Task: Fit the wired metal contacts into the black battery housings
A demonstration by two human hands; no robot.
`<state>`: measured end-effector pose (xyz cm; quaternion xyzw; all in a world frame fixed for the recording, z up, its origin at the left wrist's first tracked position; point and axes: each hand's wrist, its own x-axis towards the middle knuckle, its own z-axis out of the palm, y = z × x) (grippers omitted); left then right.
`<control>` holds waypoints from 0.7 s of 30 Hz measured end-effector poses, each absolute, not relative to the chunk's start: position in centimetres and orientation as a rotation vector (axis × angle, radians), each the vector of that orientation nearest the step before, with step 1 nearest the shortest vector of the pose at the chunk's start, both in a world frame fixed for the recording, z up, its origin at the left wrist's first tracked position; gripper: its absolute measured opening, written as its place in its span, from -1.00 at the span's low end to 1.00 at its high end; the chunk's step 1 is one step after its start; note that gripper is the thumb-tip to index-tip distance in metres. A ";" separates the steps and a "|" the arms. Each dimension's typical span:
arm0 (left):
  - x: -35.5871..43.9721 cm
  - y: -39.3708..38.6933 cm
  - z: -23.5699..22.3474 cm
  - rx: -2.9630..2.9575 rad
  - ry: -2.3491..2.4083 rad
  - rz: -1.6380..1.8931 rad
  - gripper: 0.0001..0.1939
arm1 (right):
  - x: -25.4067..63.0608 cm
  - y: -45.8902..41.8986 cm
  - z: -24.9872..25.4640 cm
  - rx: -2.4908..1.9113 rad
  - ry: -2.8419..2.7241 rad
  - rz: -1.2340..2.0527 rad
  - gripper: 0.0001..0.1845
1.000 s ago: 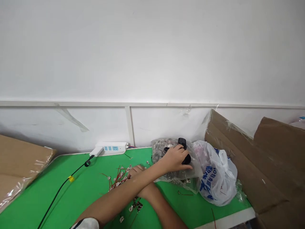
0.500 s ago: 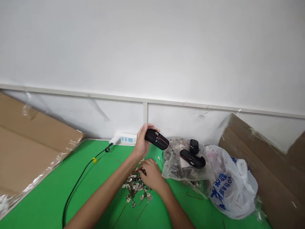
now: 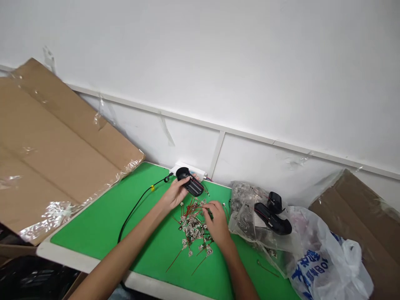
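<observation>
My left hand (image 3: 175,196) grips a black plastic shell (image 3: 196,188), tilted above the green table surface, thumb on its upper side. A long recess and a thin red wire show in the shell. Below and to its right, my right hand (image 3: 218,221) is at the edge of a heap of small metal contacts (image 3: 192,228), many with thin red wires. Its thumb and fingers are pinched together beside a red wire; what is between them is too small to make out.
Two more black plastic parts (image 3: 273,218) lie on a clear bag (image 3: 245,200) at right, beside a white plastic bag (image 3: 331,258) with blue print. A power strip (image 3: 200,174) with a black cable (image 3: 134,206) stands by the wall. Cardboard (image 3: 68,137) leans at left.
My left hand has lowered the black shell toward the heap and turned it so its recess shows. My right hand has shifted to the heap's right side. The view has swung left.
</observation>
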<state>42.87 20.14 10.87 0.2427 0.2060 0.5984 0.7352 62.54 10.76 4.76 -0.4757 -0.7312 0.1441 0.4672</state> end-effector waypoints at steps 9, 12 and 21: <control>42.5 22.3 8.1 0.384 0.438 1.273 -0.55 | 63.1 11.0 4.8 -1.169 -1.588 0.371 -0.82; 42.3 21.7 8.4 0.403 0.423 1.204 -0.40 | 63.2 11.0 4.8 -1.163 -1.511 0.536 -0.80; 41.5 20.8 9.2 0.428 0.507 1.123 -0.58 | 63.3 11.3 4.1 -1.166 -1.245 0.864 -0.69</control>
